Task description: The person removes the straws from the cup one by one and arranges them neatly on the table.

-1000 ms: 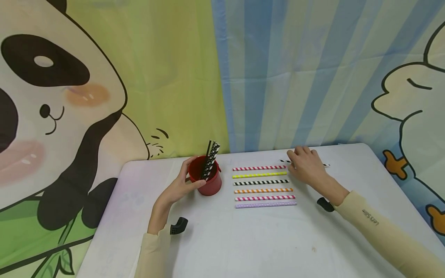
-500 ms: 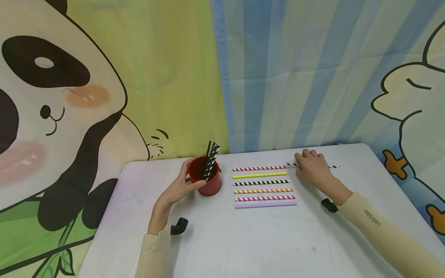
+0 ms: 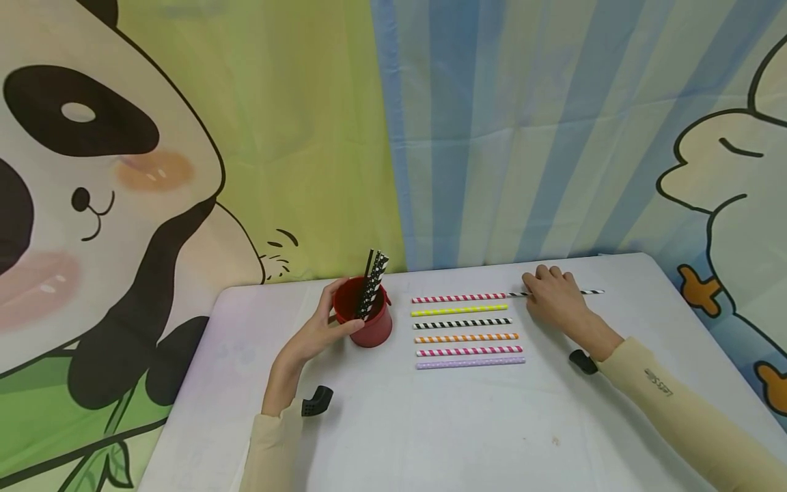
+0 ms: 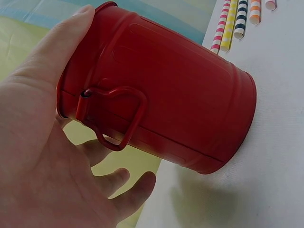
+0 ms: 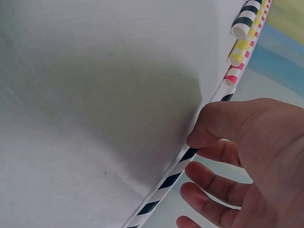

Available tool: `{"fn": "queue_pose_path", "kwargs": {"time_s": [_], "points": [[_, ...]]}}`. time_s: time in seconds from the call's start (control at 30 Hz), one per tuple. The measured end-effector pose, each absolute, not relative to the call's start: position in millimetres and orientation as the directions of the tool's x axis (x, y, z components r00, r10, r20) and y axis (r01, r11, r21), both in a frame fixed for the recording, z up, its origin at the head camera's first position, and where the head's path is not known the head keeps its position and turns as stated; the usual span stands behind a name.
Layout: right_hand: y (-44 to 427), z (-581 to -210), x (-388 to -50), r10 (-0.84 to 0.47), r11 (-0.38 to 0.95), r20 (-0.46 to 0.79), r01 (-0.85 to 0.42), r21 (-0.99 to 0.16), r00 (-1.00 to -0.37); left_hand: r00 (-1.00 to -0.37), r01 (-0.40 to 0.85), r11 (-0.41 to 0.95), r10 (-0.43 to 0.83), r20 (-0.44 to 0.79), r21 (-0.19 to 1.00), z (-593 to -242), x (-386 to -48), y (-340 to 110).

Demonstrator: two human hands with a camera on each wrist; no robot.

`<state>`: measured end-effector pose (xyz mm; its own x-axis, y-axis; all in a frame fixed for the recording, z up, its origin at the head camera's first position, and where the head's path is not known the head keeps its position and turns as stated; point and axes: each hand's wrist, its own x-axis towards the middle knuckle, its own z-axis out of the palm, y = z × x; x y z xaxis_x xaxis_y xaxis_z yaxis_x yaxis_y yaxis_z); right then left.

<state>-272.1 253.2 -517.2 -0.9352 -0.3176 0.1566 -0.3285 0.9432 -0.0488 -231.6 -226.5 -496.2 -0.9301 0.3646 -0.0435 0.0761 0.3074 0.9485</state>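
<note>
My left hand [image 3: 316,335] holds the red metal bucket [image 3: 378,331] by its rim, thumb on the near side. Several black-and-white patterned straws [image 3: 371,287] lean inside the bucket. At the back right, my right hand [image 3: 555,297] pinches a black-and-white striped paper straw [image 5: 170,180] between thumb and fingers, low at the tabletop. Its left end meets or nearly meets the right end of the red-striped straw [image 3: 458,298]. Below that lie yellow [image 3: 458,310], black-striped [image 3: 461,323], orange [image 3: 465,337], pink [image 3: 469,351] and lilac [image 3: 470,363] straws in parallel rows.
A white-covered table [image 3: 430,430] carries everything. Behind it hangs a printed curtain [image 3: 320,137] with a panda and blue stripes. Black wrist-camera pieces [image 3: 316,401] stick out beside both wrists.
My right hand has shifted to the right with the striped straw, and the straw's left end now sits by the red-striped straw's right end. The left hand and bucket stay put.
</note>
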Motion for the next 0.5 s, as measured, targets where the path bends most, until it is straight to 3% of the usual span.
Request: {"fn": "queue_pose_path", "kwargs": {"time_s": [0.5], "points": [[254.5,-516.8,-274.5,-0.304,0.949,0.091,-0.309,-0.055,-0.948,-0.931,0.076,0.313,0.363,-0.045,0.947,-496.3,-231.7,-226.7]]}}
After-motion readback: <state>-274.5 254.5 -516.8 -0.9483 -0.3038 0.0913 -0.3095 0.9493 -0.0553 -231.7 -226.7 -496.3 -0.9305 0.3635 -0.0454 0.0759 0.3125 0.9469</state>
